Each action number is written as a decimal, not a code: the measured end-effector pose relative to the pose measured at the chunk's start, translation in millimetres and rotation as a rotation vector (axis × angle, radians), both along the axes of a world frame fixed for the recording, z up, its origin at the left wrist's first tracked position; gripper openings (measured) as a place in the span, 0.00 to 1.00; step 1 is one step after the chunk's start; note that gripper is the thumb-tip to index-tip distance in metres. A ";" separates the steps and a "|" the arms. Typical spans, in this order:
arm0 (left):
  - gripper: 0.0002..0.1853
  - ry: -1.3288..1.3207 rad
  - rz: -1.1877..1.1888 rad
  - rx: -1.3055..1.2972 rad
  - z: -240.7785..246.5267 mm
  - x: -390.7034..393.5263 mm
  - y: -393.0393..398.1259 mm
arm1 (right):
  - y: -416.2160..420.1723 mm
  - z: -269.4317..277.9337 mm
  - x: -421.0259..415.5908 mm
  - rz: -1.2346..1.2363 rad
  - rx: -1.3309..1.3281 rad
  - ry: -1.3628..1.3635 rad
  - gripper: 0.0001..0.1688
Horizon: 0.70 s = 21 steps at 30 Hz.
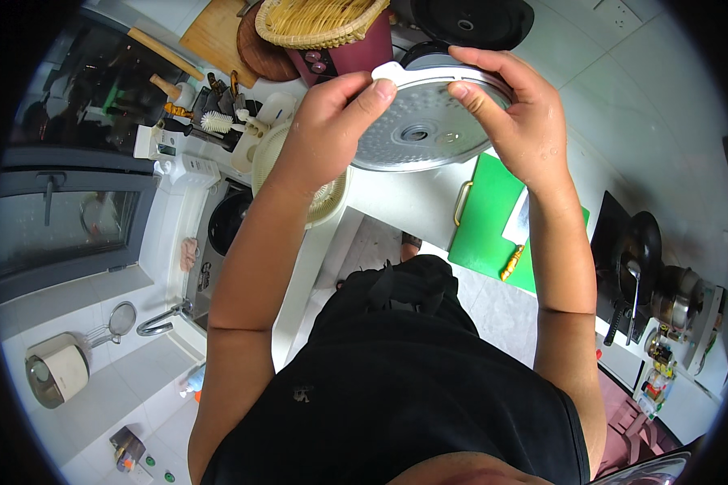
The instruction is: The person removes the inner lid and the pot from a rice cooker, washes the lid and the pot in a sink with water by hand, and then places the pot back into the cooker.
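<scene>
Both hands hold a round metal inner lid (415, 130) with a white sealing ring (443, 76) along its upper edge. My left hand (333, 124) pinches the ring's tab between thumb and fingers. On the other side, my right hand (519, 109) grips the rim, its thumb on the ring and its fingers behind. The lid's face is tilted towards me, with wet dimples and a central hole. Behind it a dark rounded part shows only partly. Under my right forearm lies a green cutting board (482, 212) bearing a cleaver (512, 260) with a patterned handle.
A cream colander (267, 157) stands beside my left forearm, near the sink with its faucet (164, 321). Behind are a maroon appliance (370, 51) topped by a woven basket (321, 42), and a knife holder with brushes (218, 121). A black wok (640, 242) is at the right.
</scene>
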<state>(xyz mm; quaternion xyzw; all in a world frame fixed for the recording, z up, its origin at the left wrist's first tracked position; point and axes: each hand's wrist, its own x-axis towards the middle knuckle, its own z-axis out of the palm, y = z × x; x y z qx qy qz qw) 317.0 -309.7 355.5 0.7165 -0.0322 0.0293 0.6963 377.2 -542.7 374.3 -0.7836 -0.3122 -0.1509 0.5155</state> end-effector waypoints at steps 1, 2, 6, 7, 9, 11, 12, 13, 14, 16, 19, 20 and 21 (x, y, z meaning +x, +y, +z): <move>0.19 0.058 -0.053 -0.017 2.7 1.1 2.5 | 0.2 -1.2 1.7 -0.009 -0.016 -0.095 0.17; 0.19 0.072 -0.049 -0.081 5.0 0.5 -0.1 | 0.3 -2.7 3.8 -0.019 -0.033 -0.190 0.17; 0.19 0.093 -0.025 -0.286 8.0 -3.0 -13.3 | -0.1 -17.1 16.5 -0.116 -0.066 -0.568 0.17; 0.18 0.090 -0.016 -0.324 8.0 -3.9 -13.7 | 0.1 -18.0 17.3 -0.124 -0.066 -0.596 0.16; 0.18 0.100 -0.023 -0.309 7.2 -5.7 -13.3 | -1.3 -19.5 17.9 -0.144 -0.070 -0.651 0.15; 0.18 0.096 -0.032 -0.285 5.1 -6.8 -12.6 | -2.0 -18.2 14.7 -0.122 -0.069 -0.597 0.13; 0.18 0.084 -0.034 -0.266 3.8 -7.0 -11.4 | -2.1 -17.5 14.0 -0.111 -0.066 -0.570 0.12; 0.17 0.073 -0.036 -0.246 3.0 -7.0 -10.8 | -3.0 -17.6 14.8 -0.097 -0.074 -0.593 0.12; 0.18 0.086 -0.012 -0.289 3.5 -8.6 -14.1 | -4.7 -18.0 16.6 -0.082 -0.082 -0.616 0.12; 0.19 0.111 0.037 -0.374 6.4 -12.3 -23.7 | -8.0 -17.9 20.9 -0.056 -0.084 -0.615 0.11; 0.18 0.089 0.023 -0.403 3.4 -11.9 -22.6 | -8.1 -15.4 20.4 -0.041 -0.037 -0.369 0.12; 0.17 0.081 0.030 -0.364 5.1 -12.3 -21.5 | -5.9 -12.2 12.3 -0.050 -0.003 -0.170 0.13; 0.16 0.076 0.033 -0.328 7.3 -13.2 -20.6 | -5.6 -9.6 6.9 -0.062 0.027 0.030 0.14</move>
